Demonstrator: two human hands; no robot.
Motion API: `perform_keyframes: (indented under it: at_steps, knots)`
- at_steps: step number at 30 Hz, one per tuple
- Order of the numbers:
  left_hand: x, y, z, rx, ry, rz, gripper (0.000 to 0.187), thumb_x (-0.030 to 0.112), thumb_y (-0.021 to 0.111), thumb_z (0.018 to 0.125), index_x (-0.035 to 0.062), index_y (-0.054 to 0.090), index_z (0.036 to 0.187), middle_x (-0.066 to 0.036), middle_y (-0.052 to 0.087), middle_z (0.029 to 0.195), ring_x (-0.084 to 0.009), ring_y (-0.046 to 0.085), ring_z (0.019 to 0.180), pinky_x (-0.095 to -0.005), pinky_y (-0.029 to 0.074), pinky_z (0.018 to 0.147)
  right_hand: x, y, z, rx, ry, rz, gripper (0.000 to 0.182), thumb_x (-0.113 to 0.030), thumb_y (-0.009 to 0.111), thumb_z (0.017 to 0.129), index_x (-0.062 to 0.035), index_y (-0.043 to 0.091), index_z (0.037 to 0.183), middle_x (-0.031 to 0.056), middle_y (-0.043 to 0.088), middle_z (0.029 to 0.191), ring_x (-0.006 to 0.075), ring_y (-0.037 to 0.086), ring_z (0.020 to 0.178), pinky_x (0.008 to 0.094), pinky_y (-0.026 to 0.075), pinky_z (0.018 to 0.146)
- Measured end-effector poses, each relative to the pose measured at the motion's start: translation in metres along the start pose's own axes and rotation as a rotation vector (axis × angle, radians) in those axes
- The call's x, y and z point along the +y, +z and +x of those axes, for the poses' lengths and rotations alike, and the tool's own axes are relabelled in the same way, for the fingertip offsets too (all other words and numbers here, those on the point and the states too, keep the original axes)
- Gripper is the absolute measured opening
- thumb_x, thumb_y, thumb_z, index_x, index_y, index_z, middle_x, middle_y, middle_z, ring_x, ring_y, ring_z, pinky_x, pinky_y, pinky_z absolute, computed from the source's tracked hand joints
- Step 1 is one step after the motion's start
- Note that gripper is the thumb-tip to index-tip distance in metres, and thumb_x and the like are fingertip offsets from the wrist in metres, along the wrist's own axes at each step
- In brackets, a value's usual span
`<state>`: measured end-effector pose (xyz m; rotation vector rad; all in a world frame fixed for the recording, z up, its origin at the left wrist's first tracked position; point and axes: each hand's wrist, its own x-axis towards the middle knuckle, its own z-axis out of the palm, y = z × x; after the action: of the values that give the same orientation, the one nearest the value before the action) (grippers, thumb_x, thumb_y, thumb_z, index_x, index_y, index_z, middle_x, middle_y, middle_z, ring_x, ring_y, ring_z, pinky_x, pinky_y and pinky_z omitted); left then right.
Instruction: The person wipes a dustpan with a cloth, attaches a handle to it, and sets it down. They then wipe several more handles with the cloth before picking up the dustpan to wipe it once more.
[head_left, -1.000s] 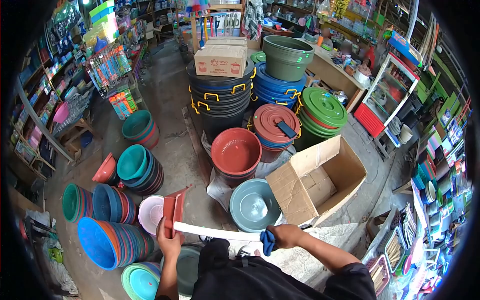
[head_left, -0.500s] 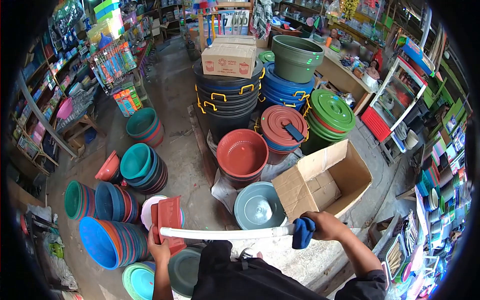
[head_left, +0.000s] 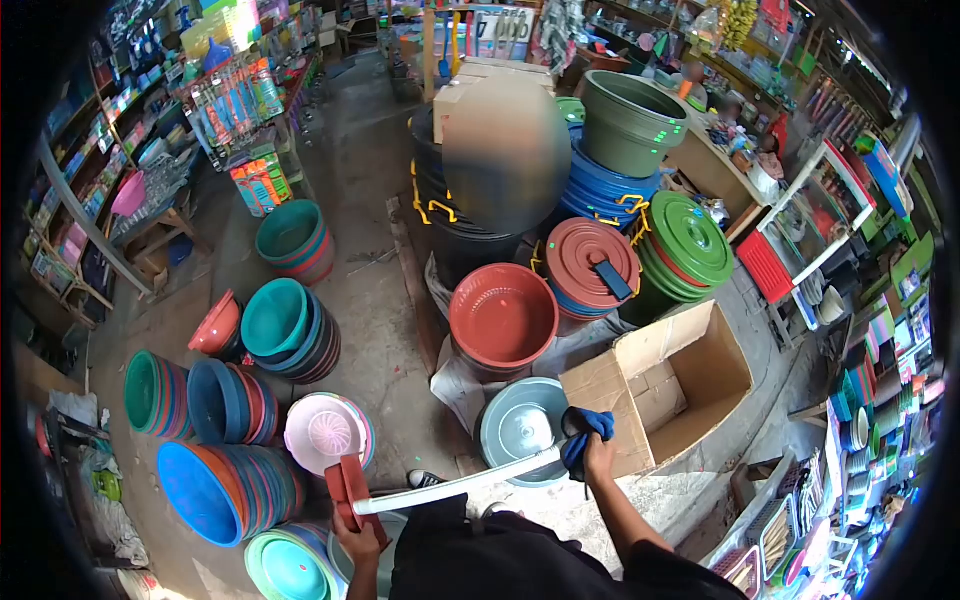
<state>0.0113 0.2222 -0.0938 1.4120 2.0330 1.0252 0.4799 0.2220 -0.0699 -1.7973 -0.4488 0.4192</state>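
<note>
My left hand (head_left: 358,540) is closed on a red plastic piece (head_left: 347,488) at the lower middle. One end of a white hose (head_left: 455,488) meets that piece. The hose runs up to the right, ending at a dark blue cloth (head_left: 585,436). My right hand (head_left: 600,462) is closed on this cloth at the hose's far end. A grey basin (head_left: 522,428) lies just beyond the hose, beside an open cardboard box (head_left: 690,385). Left of the hose stands a pink basin (head_left: 330,432).
Stacked buckets (head_left: 225,495) fill the left floor. A red tub (head_left: 503,316) and a red-lidded bin (head_left: 590,262) holding a phone (head_left: 612,280) stand ahead. Green-lidded bins (head_left: 690,240) are behind the box. A blurred patch covers part of the black bins. People are at the far counter.
The red piece and my left hand have moved down and right, and the piece has turned narrower in view. My right hand has risen slightly left, so the hose now slants. The view has shifted.
</note>
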Motion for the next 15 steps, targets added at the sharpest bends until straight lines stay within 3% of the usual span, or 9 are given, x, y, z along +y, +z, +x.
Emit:
perform_keyframes:
  at_steps: [1,5,7,9,11,13,15]
  knots:
    - [-0.012,0.000,-0.004,0.013,-0.013,0.005,0.076,-0.004,0.064,0.065,0.0007,0.043,0.139,-0.025,0.046,0.135,-0.0419,0.045,0.126,-0.0438,0.032,0.111,-0.009,0.004,0.004,-0.170,-0.025,-0.107,0.026,-0.005,0.049,0.087,0.0010,0.066,0.105,0.0120,0.068,0.104,0.0218,0.062,0.100,0.0325,0.045,0.092]
    - [-0.033,-0.006,-0.027,0.199,-0.194,0.076,0.073,0.006,0.069,0.070,0.0008,0.041,0.138,-0.025,0.049,0.126,-0.0413,0.048,0.121,-0.0465,0.038,0.104,-0.044,0.034,0.011,-0.459,-0.138,-0.258,0.022,-0.007,0.052,0.089,-0.0020,0.068,0.103,0.0122,0.069,0.101,0.0209,0.064,0.097,0.0309,0.047,0.089]
    - [-0.039,-0.010,-0.053,0.227,-0.353,-0.160,0.066,0.012,0.071,0.076,0.0003,0.042,0.134,-0.024,0.051,0.123,-0.0396,0.051,0.117,-0.0467,0.041,0.099,-0.020,0.048,0.028,-0.662,-0.193,-0.192,0.021,-0.009,0.052,0.090,-0.0027,0.068,0.103,0.0111,0.069,0.101,0.0198,0.064,0.098,0.0311,0.047,0.090]
    - [-0.020,-0.032,-0.082,0.202,-0.493,0.027,0.055,0.016,0.071,0.078,0.0003,0.045,0.124,-0.024,0.052,0.122,-0.0399,0.052,0.115,-0.0461,0.042,0.097,-0.059,0.069,0.013,-0.742,0.027,-0.119,0.020,-0.010,0.053,0.091,-0.0020,0.067,0.103,0.0095,0.068,0.102,0.0190,0.062,0.098,0.0326,0.047,0.090]
    - [-0.024,-0.034,-0.124,0.318,-0.500,0.096,0.057,0.015,0.072,0.075,0.0012,0.045,0.123,-0.024,0.051,0.125,-0.0410,0.050,0.117,-0.0483,0.039,0.100,-0.015,0.086,0.026,-0.879,-0.056,0.022,0.020,-0.010,0.053,0.091,-0.0002,0.066,0.103,0.0079,0.067,0.100,0.0180,0.062,0.094,0.0328,0.049,0.087]
    - [-0.027,-0.035,-0.173,0.415,-0.403,0.369,0.062,0.014,0.074,0.070,0.0039,0.045,0.124,-0.021,0.050,0.129,-0.0407,0.046,0.121,-0.0506,0.036,0.103,0.004,0.111,0.027,-1.000,-0.124,0.149,0.021,-0.010,0.055,0.091,0.0015,0.066,0.103,0.0077,0.067,0.096,0.0183,0.062,0.090,0.0332,0.050,0.085]
    - [0.001,-0.042,-0.209,0.438,-0.716,0.425,0.064,0.019,0.077,0.067,0.0110,0.048,0.123,-0.017,0.050,0.129,-0.0385,0.044,0.122,-0.0513,0.036,0.102,-0.016,0.136,0.014,-1.111,0.073,-0.049,0.026,-0.011,0.055,0.090,0.0030,0.063,0.111,0.0098,0.067,0.102,0.0194,0.062,0.094,0.0351,0.049,0.087]
